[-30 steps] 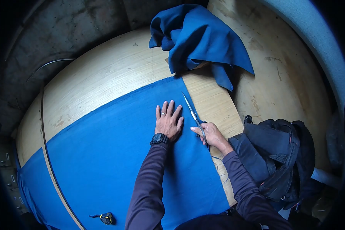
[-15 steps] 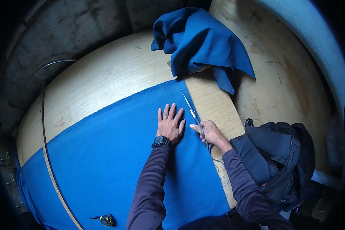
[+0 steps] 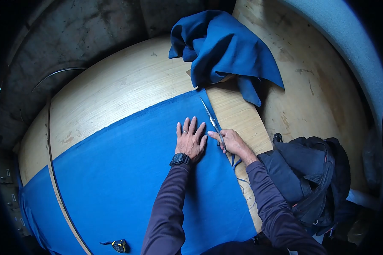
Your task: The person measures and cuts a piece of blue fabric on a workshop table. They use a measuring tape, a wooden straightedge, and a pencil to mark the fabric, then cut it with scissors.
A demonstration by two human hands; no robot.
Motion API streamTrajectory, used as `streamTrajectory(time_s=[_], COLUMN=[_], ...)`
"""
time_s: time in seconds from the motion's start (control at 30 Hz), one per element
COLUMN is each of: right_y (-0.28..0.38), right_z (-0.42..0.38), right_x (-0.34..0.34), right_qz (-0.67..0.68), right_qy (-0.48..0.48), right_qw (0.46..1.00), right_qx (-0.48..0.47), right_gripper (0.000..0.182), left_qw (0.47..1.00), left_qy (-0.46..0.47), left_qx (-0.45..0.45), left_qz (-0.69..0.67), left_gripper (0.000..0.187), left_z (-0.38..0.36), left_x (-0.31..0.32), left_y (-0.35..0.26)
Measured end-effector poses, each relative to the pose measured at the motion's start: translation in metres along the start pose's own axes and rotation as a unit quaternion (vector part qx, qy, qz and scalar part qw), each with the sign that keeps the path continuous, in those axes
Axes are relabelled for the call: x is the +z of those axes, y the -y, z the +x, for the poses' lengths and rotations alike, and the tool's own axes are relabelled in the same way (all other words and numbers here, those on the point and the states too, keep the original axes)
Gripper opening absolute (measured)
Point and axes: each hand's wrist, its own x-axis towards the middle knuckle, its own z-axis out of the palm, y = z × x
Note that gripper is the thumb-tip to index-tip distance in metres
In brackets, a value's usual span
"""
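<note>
Blue fabric [image 3: 127, 170] is spread over a wooden table. My left hand [image 3: 191, 140] lies flat on it with fingers spread, a ring on one finger and a black watch [image 3: 181, 159] at the wrist. In my right hand [image 3: 232, 142] is a pair of scissors [image 3: 212, 119], held by the handles at the fabric's right edge. Their blades point away from me along that edge, towards the far corner. A narrow cut strip [image 3: 237, 163] trails below my right hand. How far the blades are apart is hard to make out.
Crumpled blue cloth [image 3: 234, 46] sits at the far end of the table [image 3: 127, 80]. A black bag [image 3: 306, 170] rests to the right, beside my right forearm. A long wooden ruler [image 3: 57, 187] crosses the fabric at left, and a tape measure [image 3: 119, 245] lies near the front.
The scissors and my right hand have shifted slightly along the right edge, with the blade tips a little farther away. My left hand stays flat in nearly the same place.
</note>
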Motion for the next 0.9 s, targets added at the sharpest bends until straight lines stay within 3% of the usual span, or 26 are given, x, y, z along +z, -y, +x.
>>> streamTrajectory(time_s=[0.9], right_y=[0.009], right_z=[0.023], right_x=[-0.005], right_qz=[0.026], right_qy=[0.007], right_qw=[1.0], right_qx=[-0.001], right_gripper=[0.06], left_qw=[1.0], left_qy=[-0.021], left_qx=[0.008], left_qz=[-0.003], left_gripper=[0.054], left_z=[-0.001], left_x=[0.004], left_y=[0.002])
